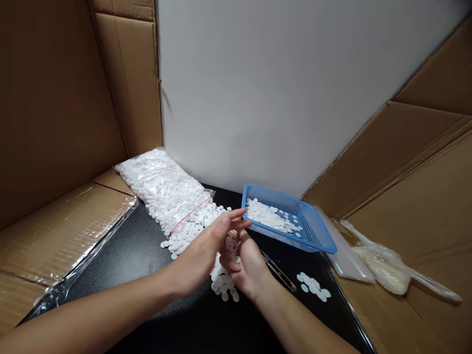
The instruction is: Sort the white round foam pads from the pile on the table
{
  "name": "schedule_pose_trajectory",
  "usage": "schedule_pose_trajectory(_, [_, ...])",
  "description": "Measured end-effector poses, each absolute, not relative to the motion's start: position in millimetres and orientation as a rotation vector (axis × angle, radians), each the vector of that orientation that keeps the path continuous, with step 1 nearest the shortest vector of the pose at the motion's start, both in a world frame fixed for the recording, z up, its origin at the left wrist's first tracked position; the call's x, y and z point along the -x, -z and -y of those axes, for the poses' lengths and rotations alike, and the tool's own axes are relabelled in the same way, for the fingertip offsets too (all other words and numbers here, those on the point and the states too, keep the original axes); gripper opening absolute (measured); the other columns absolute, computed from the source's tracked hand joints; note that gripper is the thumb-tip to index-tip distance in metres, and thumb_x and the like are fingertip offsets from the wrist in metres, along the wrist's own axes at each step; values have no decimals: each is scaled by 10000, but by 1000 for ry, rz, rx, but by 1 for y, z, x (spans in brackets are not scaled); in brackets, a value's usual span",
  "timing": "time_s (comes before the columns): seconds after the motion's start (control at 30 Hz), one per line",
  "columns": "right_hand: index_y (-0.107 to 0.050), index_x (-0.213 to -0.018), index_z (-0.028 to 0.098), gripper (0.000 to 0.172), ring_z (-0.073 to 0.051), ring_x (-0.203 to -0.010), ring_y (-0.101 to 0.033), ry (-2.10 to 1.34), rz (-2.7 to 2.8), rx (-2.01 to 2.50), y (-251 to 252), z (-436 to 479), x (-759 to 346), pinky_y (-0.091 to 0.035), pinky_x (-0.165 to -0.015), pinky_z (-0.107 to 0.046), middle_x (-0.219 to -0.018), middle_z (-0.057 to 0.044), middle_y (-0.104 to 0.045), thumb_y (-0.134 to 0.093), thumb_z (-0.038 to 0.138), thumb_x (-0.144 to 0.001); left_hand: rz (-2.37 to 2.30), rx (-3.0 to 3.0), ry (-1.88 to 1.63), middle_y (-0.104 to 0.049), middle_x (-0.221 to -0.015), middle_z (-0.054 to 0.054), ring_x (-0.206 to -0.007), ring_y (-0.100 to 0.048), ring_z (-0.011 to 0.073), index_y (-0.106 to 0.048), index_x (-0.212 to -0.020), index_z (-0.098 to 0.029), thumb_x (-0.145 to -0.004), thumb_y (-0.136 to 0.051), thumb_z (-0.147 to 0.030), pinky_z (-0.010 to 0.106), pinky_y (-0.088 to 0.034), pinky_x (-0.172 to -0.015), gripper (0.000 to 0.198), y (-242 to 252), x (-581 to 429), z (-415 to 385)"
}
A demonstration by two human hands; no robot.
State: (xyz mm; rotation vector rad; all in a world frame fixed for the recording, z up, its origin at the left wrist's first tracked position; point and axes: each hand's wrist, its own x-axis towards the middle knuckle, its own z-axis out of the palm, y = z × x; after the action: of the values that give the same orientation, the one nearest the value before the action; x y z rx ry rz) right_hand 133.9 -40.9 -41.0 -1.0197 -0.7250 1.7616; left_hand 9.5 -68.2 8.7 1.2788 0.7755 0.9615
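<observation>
My right hand [250, 265] is cupped palm up, with a heap of small white round discs [231, 245] in its palm and curled fingers. Just above and beside it is my left hand [212, 241], its fingers stretched out over the cupped palm, apparently touching the discs. Below both hands a small pile of discs [224, 287] lies on the black tabletop. To the left, discs spill from the mouth of a large clear zip bag [158, 179] with a red seal line. A blue perforated basket [317, 231] beyond my hands holds a layer of the same discs.
A slim metal tool [280, 273], partly hidden by my right hand, lies on the black table [136, 255]. Right of it sits a small disc group [313, 286]. Flat plastic bags [350, 255] and a bag with cream-coloured contents [383, 270] rest at right. Cardboard walls [416, 147] surround the table.
</observation>
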Motion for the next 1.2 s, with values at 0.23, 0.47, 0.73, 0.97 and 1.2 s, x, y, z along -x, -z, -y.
schedule_pose_trajectory(0.23, [-559,-732,191,450,-102,-529,-510,-1018,1047,1357,21,-39,-227,-438,-462,-211,-687,20,-573,-514,558,-989,-1250,-1552,-888,-736,-1011,69,-1019,-646,274,-740,-951,-211,-927,-620,-355,361,-473,-913,190,7,52,54])
schedule_pose_trajectory(0.47, [-662,-1159,183,235,-258,-1067,-655,-603,1541,1585,34,-66,-269,-544,-926,-472,-1222,-92,-663,-627,329,-979,-1065,-2051,-638,-493,-1548,60,-1468,-372,288,-549,-1437,-296,-978,-582,-325,448,-228,-1224,461,54,71,73])
schedule_pose_trajectory(0.73, [-665,-1229,186,306,-269,-1177,-655,-360,2146,1129,77,55,-206,-537,-1009,-453,-1235,-116,-722,-486,220,-983,-976,-2261,-489,-234,-1652,74,-1542,-144,328,-311,-1566,-291,-941,-632,-487,535,-7,-1247,730,68,49,72])
schedule_pose_trajectory(0.97, [-401,-1514,85,558,-266,-1466,-382,-11,2534,1019,111,103,-182,-475,-1118,-452,-1571,-155,-427,-449,61,-959,-1045,-2620,-257,-160,-1660,102,-1531,-188,324,-101,-1610,-242,-985,-593,-356,515,-187,-1244,803,82,51,99])
schedule_pose_trajectory(1.2, [-386,-1507,19,648,-236,-1501,-293,4,2620,897,109,127,-187,-422,-1149,-375,-1593,-144,-382,-452,-42,-865,-1003,-2781,-141,-263,-1629,83,-1468,-375,277,60,-1603,-258,-941,-654,-368,437,-362,-1192,980,72,61,135])
